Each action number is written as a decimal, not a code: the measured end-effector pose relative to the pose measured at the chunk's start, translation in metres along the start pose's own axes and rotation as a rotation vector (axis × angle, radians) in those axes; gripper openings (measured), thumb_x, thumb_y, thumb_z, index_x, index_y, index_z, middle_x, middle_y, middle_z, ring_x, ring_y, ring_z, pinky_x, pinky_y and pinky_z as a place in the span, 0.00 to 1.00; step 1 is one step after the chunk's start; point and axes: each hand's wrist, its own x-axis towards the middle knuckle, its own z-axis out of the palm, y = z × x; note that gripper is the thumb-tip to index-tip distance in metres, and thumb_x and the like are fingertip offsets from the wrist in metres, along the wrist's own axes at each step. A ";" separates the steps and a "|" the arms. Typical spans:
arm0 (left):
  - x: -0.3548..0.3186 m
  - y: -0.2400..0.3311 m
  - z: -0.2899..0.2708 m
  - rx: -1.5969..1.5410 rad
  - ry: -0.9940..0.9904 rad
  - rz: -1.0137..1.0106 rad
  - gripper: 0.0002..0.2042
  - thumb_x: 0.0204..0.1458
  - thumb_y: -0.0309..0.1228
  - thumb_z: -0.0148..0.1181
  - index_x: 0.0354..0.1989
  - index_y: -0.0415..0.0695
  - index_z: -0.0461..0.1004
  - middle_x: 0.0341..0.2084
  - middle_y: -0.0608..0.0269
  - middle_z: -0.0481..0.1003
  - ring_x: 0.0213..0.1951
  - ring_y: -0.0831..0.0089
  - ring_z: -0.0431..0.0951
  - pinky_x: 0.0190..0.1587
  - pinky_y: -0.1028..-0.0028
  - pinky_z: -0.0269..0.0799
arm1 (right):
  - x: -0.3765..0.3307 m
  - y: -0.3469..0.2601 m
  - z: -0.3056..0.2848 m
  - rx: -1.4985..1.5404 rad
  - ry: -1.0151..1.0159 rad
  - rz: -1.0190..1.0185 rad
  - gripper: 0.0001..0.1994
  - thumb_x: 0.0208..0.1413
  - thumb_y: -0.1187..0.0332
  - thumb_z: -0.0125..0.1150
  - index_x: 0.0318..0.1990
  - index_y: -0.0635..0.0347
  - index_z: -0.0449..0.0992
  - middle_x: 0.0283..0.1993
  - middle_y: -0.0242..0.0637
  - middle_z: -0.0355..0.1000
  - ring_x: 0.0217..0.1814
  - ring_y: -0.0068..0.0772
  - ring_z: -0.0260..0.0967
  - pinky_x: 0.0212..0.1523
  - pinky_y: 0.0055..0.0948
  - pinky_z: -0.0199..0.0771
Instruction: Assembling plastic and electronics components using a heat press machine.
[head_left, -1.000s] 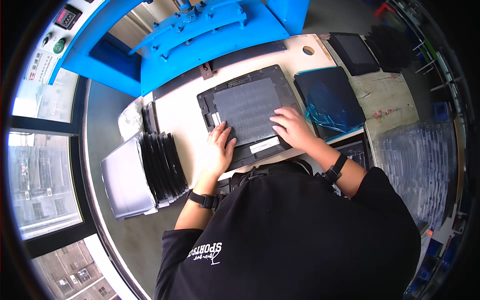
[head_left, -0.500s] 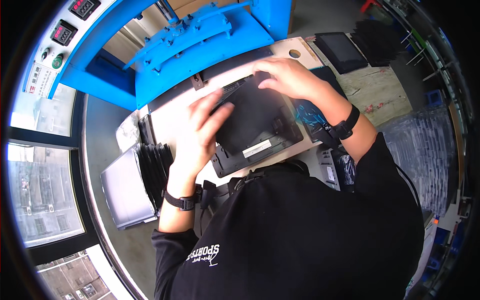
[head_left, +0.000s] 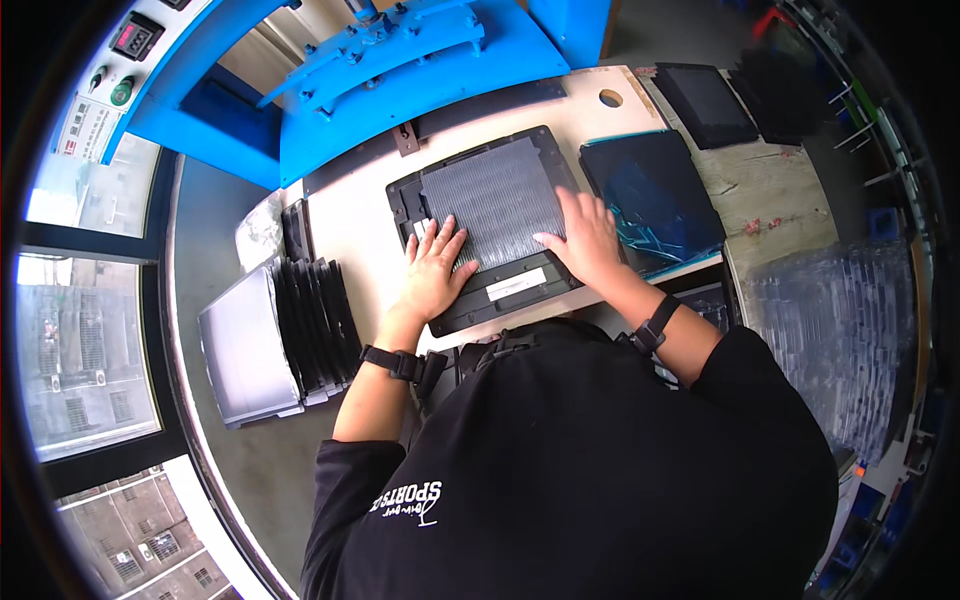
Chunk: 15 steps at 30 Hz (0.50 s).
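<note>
A flat black plastic panel [head_left: 462, 318] with a raised rim lies on the pale board in front of me. On top of it rests a dark grey, finely ribbed sheet [head_left: 500, 195]. My left hand [head_left: 437, 272] is spread open at the sheet's near left corner, fingertips on its edge. At its right edge, my right hand [head_left: 588, 238] lies flat with fingers stretched out, partly over the panel's side. Neither hand grips anything. A white label [head_left: 515, 284] shows on the panel's near part, between the hands.
A blue press [head_left: 400, 85] stands behind the pale board [head_left: 350, 235]. Dark sheets with teal film [head_left: 655, 190] lie at right, black panels [head_left: 706, 105] beyond them. Clear plastic trays [head_left: 830, 330] are piled far right. Several dark panels [head_left: 315, 325] stand in a row at left.
Both hands have come down from above the panel to lie on the sheet's edges. The dark, blurred piece between them now appears as the ribbed sheet resting on the panel. My view has shifted slightly.
</note>
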 end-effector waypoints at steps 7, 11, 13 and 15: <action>-0.018 0.013 -0.002 0.102 -0.085 -0.046 0.30 0.56 0.53 0.47 0.64 0.49 0.59 0.67 0.58 0.50 0.70 0.56 0.39 0.66 0.47 0.29 | -0.009 0.019 0.028 0.005 0.116 -0.527 0.12 0.52 0.64 0.57 0.41 0.60 0.77 0.54 0.39 0.67 0.63 0.44 0.56 0.63 0.46 0.52; -0.022 0.011 0.008 0.174 -0.039 -0.018 0.31 0.56 0.55 0.44 0.65 0.51 0.58 0.68 0.60 0.49 0.70 0.57 0.37 0.66 0.46 0.28 | -0.005 0.017 0.033 0.002 -0.040 -0.488 0.13 0.54 0.64 0.54 0.42 0.61 0.76 0.55 0.40 0.68 0.64 0.43 0.57 0.65 0.44 0.51; -0.020 0.012 0.005 0.177 -0.050 -0.020 0.31 0.57 0.55 0.43 0.64 0.51 0.59 0.67 0.61 0.50 0.70 0.57 0.38 0.66 0.46 0.29 | -0.009 0.019 0.041 0.001 0.028 -0.513 0.13 0.55 0.64 0.54 0.42 0.62 0.76 0.55 0.40 0.68 0.63 0.43 0.59 0.64 0.43 0.52; -0.017 0.011 0.000 0.199 -0.102 -0.031 0.30 0.57 0.55 0.43 0.64 0.50 0.60 0.67 0.60 0.52 0.70 0.59 0.41 0.66 0.46 0.30 | -0.012 0.024 0.045 -0.008 0.098 -0.534 0.12 0.55 0.64 0.53 0.41 0.63 0.76 0.54 0.41 0.69 0.62 0.43 0.60 0.64 0.42 0.53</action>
